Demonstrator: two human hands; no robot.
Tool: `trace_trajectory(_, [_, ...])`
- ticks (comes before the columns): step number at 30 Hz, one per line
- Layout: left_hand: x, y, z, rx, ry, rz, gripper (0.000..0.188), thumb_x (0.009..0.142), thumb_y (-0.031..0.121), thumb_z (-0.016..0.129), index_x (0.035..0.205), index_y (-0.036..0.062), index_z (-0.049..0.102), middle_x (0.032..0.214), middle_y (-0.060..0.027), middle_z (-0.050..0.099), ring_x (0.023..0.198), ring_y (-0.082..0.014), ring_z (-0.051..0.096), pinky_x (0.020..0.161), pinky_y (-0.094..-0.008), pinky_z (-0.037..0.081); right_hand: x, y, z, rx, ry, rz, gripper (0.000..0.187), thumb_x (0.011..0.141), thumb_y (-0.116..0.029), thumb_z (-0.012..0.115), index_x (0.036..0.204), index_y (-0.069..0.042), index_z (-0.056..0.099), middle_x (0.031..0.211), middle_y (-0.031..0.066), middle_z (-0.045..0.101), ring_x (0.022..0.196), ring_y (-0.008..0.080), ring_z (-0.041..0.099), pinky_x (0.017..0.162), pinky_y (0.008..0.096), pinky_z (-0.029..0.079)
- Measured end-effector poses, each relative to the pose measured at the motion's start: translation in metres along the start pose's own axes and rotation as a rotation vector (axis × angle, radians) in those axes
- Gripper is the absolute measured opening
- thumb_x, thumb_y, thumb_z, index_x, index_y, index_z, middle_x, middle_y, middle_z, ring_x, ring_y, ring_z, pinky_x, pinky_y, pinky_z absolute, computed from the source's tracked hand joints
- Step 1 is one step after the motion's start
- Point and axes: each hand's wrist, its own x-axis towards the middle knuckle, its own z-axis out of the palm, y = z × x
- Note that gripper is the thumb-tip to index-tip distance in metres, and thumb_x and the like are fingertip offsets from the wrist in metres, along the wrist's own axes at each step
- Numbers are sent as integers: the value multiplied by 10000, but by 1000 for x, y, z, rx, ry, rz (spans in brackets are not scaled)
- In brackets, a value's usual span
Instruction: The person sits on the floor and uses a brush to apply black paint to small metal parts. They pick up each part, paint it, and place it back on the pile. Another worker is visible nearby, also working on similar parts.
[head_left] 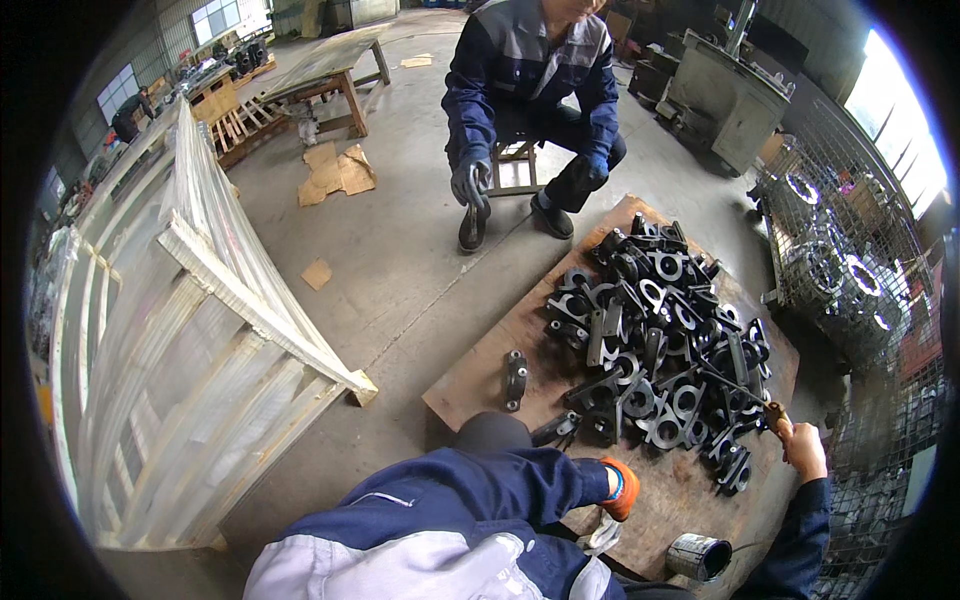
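My right hand (805, 452), bare, is closed around the wooden handle of a tool (776, 418). Its long thin dark shaft reaches left over a heap of black metal ring-shaped brackets (665, 335); the tip is lost among them. An orange glove covers my left hand (621, 489), low over the near part of the brown board (480, 375). Just below it lies a crumpled whitish thing (602, 535), perhaps cloth. The left fingers are mostly hidden, so their grip is unclear. One black bracket (515, 381) stands apart on the board's left side.
An open metal can (698, 557) stands at the near edge. Across the board a co-worker (530, 100) in dark gloves sits on a low stool. A plastic-wrapped crate frame (230, 330) is at left; a wire cage (850, 270) with metal rings stands right. Cardboard (337, 172) lies on the floor.
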Motion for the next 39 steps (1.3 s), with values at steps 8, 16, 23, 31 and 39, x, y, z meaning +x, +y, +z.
trace_trajectory(8, [-47,-17,-44,-443,485,205,488,846,374,614,1243,91,616,1172,-175,653,1089,-330,625,945,-408,491,-22,-38,-10,27,115,-130,496,862,-431,636,752,52,658,681,236,634,664,388,648,646,451,490])
trace_trajectory(16, [-271,-191,-115,178,1878,-209,449,897,259,662,1292,85,539,1007,-114,678,839,-221,661,752,-342,547,-50,-11,-8,25,123,-93,474,822,-418,649,805,56,668,730,276,623,723,430,634,673,475,483])
trace_trajectory(23, [-431,-222,-177,-750,1813,-780,732,865,281,648,1500,142,312,930,-183,688,546,-181,641,479,-328,509,-52,5,3,68,157,-136,431,842,-391,649,795,35,693,666,184,650,618,301,638,626,407,501])
trace_trajectory(31, [-487,-290,-198,-283,1469,-1543,907,755,419,611,1542,165,238,1406,-226,497,1286,-333,507,1084,-374,378,-65,12,-14,93,123,-89,494,835,-463,659,786,28,687,695,223,635,661,353,632,646,432,498])
trace_trajectory(39, [-514,-337,-217,-346,1433,-1649,880,813,421,556,1545,98,190,1519,-216,352,1392,-341,379,1141,-391,305,-78,19,-6,63,102,-99,511,834,-484,658,789,24,679,742,267,633,734,432,640,671,473,501])
